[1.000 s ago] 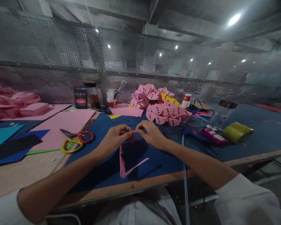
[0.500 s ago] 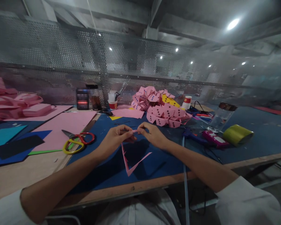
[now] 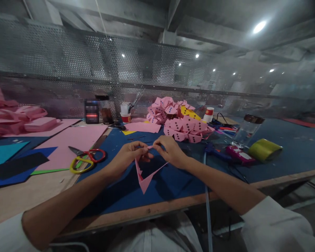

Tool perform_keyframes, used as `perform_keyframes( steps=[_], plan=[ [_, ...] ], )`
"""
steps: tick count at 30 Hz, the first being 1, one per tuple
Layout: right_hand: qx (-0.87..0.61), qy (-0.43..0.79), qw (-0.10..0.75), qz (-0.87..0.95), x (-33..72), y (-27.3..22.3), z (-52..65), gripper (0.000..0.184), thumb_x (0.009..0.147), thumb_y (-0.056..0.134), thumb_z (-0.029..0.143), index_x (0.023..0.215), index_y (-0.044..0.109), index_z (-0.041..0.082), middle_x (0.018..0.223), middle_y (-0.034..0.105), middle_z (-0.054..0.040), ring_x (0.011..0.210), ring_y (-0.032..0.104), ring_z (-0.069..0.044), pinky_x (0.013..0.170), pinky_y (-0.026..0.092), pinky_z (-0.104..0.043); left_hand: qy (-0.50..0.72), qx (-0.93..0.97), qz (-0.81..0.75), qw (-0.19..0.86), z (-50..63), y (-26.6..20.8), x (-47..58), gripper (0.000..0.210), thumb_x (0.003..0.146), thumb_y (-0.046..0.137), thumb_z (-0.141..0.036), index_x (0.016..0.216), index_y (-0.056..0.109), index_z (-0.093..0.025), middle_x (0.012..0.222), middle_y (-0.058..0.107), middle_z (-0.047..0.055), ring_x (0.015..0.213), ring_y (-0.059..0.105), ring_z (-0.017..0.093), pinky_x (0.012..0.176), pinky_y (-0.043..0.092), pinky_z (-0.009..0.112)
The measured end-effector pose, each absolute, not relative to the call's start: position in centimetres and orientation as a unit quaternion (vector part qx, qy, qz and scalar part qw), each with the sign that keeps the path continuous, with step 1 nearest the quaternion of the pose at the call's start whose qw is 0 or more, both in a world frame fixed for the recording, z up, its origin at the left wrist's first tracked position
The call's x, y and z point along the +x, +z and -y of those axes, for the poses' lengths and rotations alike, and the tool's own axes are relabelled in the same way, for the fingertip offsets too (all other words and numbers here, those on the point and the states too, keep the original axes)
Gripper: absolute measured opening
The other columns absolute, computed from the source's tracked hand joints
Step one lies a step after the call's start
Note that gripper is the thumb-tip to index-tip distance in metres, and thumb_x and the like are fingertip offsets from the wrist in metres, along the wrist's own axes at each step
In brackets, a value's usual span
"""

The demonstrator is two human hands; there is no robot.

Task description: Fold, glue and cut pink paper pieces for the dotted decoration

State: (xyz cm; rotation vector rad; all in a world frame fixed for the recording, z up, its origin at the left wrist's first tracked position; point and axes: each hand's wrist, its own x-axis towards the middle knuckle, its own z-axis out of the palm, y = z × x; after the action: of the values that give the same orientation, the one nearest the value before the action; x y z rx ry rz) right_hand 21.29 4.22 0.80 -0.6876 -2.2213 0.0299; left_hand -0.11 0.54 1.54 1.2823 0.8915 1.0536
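Between both hands hangs a folded pink paper strip [image 3: 144, 183], bent into a V above the blue table mat [image 3: 120, 192]. My left hand [image 3: 133, 154] pinches its upper end between thumb and fingers. Close beside it, my right hand [image 3: 169, 150] pinches the same end with thumb and forefinger; the bit of paper between the fingertips is small and partly covered. One arm of the V reaches up toward the underside of my right hand. Just beyond the hands stand pink paper pieces with dark dots [image 3: 186, 127], folded into spiky shapes.
Left lie red-and-yellow scissors [image 3: 82, 164], pink sheets [image 3: 70, 140] and blue paper [image 3: 18, 175]. On the right are a blue glue gun [image 3: 217, 152], a magenta device [image 3: 240, 155], a yellow-green roll [image 3: 265, 150] and a glass jar [image 3: 248, 131]. A paper cup [image 3: 125, 117] stands at the back.
The hanging pink strip has swung and turned, its point slightly higher and its right arm now meeting my right hand's outline. Both hands keep their pinch, with my right hand shifted a little.
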Motion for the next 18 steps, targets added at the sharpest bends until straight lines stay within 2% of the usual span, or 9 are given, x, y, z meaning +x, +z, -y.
perform_keyframes(
  steps=[5, 11, 18],
  plan=[
    [-0.276, 0.068, 0.412, 0.866, 21.27, 0.55, -4.46, 0.015, 0.104, 0.06, 0.03, 0.096, 0.066, 0.018, 0.093, 0.071, -0.0051, 0.088, 0.064, -0.019, 0.085, 0.043, -0.033, 0.454, 0.544, -0.381, 0.594, -0.57, 1.39, -0.14, 0.038, 0.075, 0.09, -0.043, 0.091, 0.07, -0.015, 0.082, 0.082, 0.008, 0.066, 0.074, 0.016, 0.07, 0.054, 0.027],
    [-0.274, -0.04, 0.387, 0.88, 21.27, 0.67, -4.21, 0.022, 0.107, 0.053, 0.032, 0.092, 0.063, 0.018, 0.091, 0.071, -0.0073, 0.09, 0.061, -0.022, 0.085, 0.039, -0.037, 0.442, 0.536, -0.385, 0.608, -0.61, 1.31, -0.06, 0.041, 0.074, 0.091, -0.045, 0.092, 0.069, -0.015, 0.084, 0.083, 0.01, 0.067, 0.075, 0.019, 0.066, 0.054, 0.027],
    [-0.267, 0.005, 0.402, 0.876, 21.31, 0.52, -4.36, 0.009, 0.105, 0.058, 0.024, 0.1, 0.064, 0.019, 0.097, 0.073, -0.0058, 0.095, 0.065, -0.021, 0.089, 0.041, -0.035, 0.452, 0.522, -0.375, 0.619, -0.92, 1.41, 0.0, 0.041, 0.072, 0.093, -0.044, 0.091, 0.069, -0.015, 0.082, 0.083, 0.009, 0.066, 0.075, 0.016, 0.07, 0.056, 0.025]
  ],
)
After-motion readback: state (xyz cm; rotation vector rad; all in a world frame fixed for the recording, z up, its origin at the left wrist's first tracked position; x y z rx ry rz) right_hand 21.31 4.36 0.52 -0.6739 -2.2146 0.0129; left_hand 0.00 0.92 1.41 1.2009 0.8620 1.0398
